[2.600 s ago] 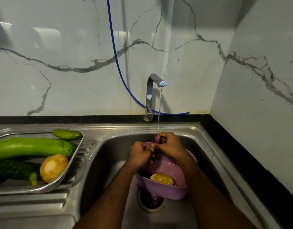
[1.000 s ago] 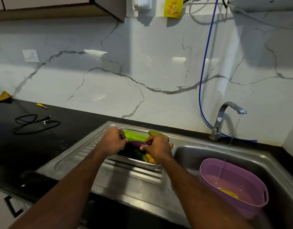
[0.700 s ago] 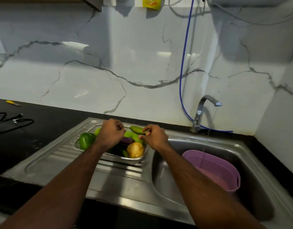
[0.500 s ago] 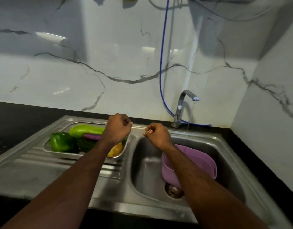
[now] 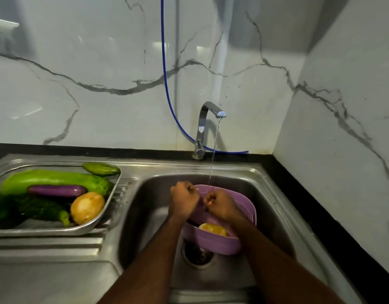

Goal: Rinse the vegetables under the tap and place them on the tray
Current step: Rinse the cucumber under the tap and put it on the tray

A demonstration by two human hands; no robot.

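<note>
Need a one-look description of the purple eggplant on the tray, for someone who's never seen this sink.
Start at the steel sink and look left to the metal tray on the drainboard. Among the vegetables there, the eggplant lies lengthwise in front of the long pale-green gourd and behind the round yellow potato. It is the only glossy purple item on the tray; everything else is green or yellow.
</note>
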